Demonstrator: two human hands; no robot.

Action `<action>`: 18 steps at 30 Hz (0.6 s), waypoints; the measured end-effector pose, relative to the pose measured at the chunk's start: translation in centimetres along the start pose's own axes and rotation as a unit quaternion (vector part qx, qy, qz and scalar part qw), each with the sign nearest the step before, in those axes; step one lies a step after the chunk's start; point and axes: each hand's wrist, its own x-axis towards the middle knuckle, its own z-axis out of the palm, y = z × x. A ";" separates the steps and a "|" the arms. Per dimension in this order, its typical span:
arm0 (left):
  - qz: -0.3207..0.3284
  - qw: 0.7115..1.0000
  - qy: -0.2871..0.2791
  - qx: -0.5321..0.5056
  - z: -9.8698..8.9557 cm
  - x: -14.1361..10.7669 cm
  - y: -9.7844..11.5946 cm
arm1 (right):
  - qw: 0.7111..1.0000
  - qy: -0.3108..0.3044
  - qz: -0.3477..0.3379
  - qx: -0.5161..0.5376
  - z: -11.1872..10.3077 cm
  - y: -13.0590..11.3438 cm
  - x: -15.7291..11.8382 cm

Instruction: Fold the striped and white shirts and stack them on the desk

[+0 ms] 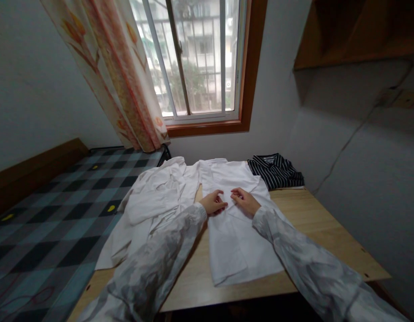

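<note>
A white shirt (242,250) lies folded lengthwise on the wooden table in front of me, its collar end toward the window. My left hand (213,202) is over its left edge, fingers loosely curved, with a gap between thumb and forefinger. Facing it, my right hand (246,202) is over the middle of the same shirt, fingers bent and slightly apart. No cloth is visibly pinched in either hand. To the left, a second white garment (153,201) is spread out, rumpled, with a sleeve across it. A black-and-white striped collared shirt (276,171) lies folded at the far right.
The wooden table (314,223) has its front edge near me. Left of it stands a bed with a checked cover (59,214). Behind are a window (196,62) and a flowered curtain (116,76). A cable (344,147) hangs down the right wall below a wooden shelf (357,40).
</note>
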 end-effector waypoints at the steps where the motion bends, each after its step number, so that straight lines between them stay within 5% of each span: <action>1: 0.030 0.999 0.001 0.022 -0.3 -0.3 -0.2 | 1.000 -0.003 0.006 -0.007 0.0 0.0 0.3; 8: 0.171 0.934 0.175 0.259 -3.2 -2.6 -2.7 | 0.991 -0.031 0.051 -0.121 1.2 -1.6 5.0; 13: 0.258 0.905 0.144 0.306 -2.8 -3.6 -5.5 | 0.986 -0.018 0.068 -0.154 3.3 -2.6 8.0; 18: 0.294 0.888 0.154 0.318 -2.2 -4.1 -6.3 | 0.986 0.016 0.056 -0.154 4.5 -3.0 8.0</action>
